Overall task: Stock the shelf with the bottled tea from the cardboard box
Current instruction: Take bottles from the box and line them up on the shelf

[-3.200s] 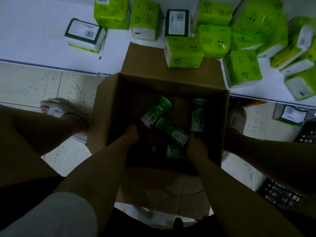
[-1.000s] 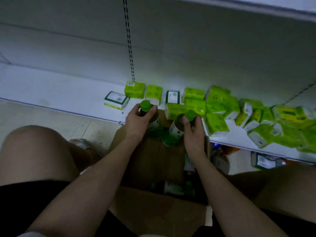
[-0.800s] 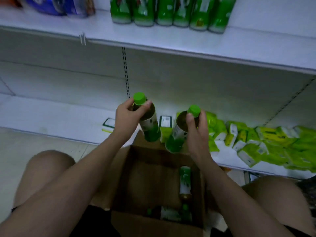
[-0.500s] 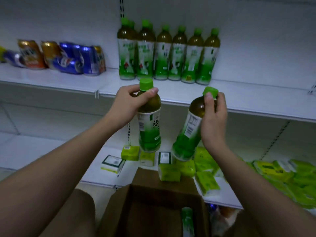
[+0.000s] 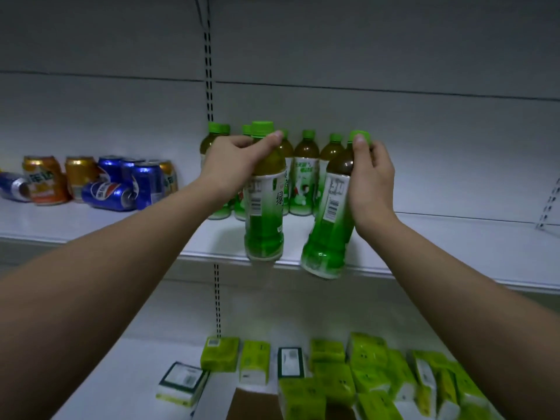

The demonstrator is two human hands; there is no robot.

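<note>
My left hand (image 5: 235,160) grips a green-capped tea bottle (image 5: 264,213) by its neck, upright, its base level with the front lip of the middle shelf (image 5: 454,253). My right hand (image 5: 371,180) holds a second tea bottle (image 5: 328,234) near the cap, tilted, its base hanging just past the shelf edge. Behind both stands a row of several tea bottles (image 5: 304,177) on the shelf. Only a corner flap of the cardboard box (image 5: 254,404) shows at the bottom edge.
Orange and blue soda cans (image 5: 100,183), some lying on their sides, crowd the shelf's left part. Green tissue packs (image 5: 348,368) and a small boxed item (image 5: 181,383) lie on the lower shelf. A slotted upright (image 5: 208,71) runs down the back wall.
Both hands have carried their bottles up and forward to the middle shelf's front edge. My view has tilted up, so the box has nearly dropped out of sight.
</note>
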